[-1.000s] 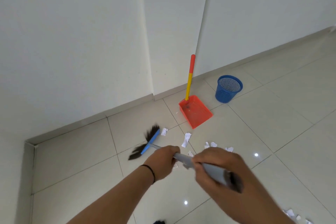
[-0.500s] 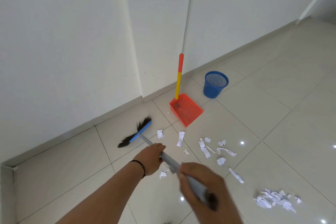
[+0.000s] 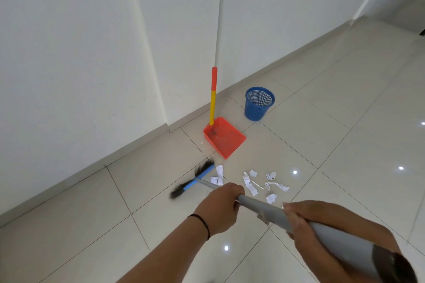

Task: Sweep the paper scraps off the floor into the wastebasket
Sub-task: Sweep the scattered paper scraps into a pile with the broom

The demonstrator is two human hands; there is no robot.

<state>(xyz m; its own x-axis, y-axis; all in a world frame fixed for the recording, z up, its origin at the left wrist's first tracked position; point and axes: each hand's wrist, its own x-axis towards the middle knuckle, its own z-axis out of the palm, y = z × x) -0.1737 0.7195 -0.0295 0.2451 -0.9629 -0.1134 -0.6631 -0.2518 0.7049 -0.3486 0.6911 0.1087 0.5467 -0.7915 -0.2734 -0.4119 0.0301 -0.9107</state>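
Pale floor tiles (image 3: 345, 122) hold paper scraps (image 3: 249, 182) near the dustpan (image 3: 224, 138); the wastebasket (image 3: 259, 103) stands beyond. Both hands, left hand (image 3: 219, 208) and right hand (image 3: 322, 225), clasp the broom (image 3: 195, 179), which has swung closer, herding scraps together.

swung the broom head (image 3: 194, 179) in closer to the dustpan (image 3: 224, 136), now touching the nearest paper scraps (image 3: 219, 174) below it.

Bare floor (image 3: 345, 122) lies open across the right of the frame and the lower left; the dustpan (image 3: 224, 136) and wastebasket (image 3: 259, 103) stand at upper centre near the wall (image 3: 69, 53); paper scraps (image 3: 250, 182) litter the centre, below the dustpan.
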